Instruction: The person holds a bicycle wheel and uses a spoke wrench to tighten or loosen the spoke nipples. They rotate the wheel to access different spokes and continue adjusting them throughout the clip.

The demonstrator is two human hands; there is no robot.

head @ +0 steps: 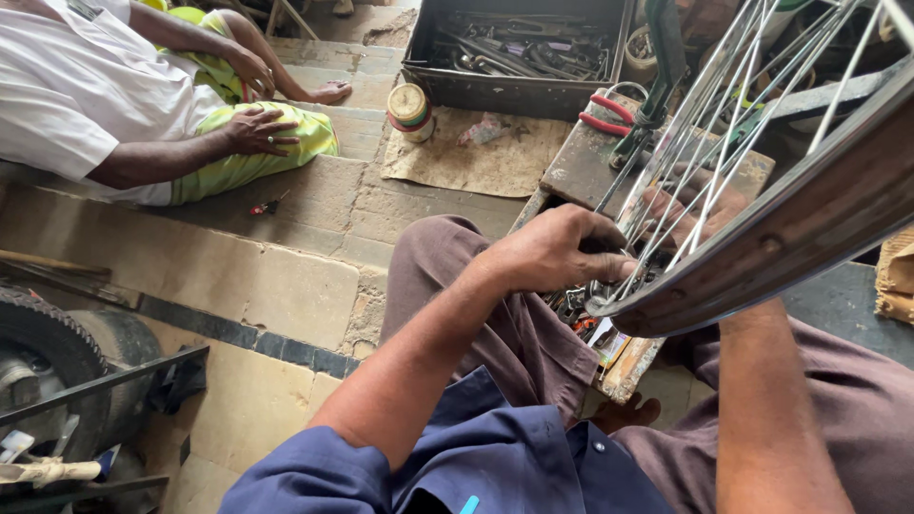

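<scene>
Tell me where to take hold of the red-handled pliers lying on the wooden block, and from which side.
Grip the red-handled pliers by the two handles, coming from the open left side. The handles lie flat on the wooden block and point left, while the jaw end sits against the green stand and wheel spokes, which crowd it.

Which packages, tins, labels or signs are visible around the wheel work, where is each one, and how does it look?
Round tin: on the floor by the toolbox's left corner; cream lid, red, green and yellow bands.
Metal toolbox: top centre; dark, rectangular, open, full of tools.
Small printed cards: on the wooden board under the wheel rim, below the left hand; white and coloured, details unclear.
No signs or screens.
</scene>
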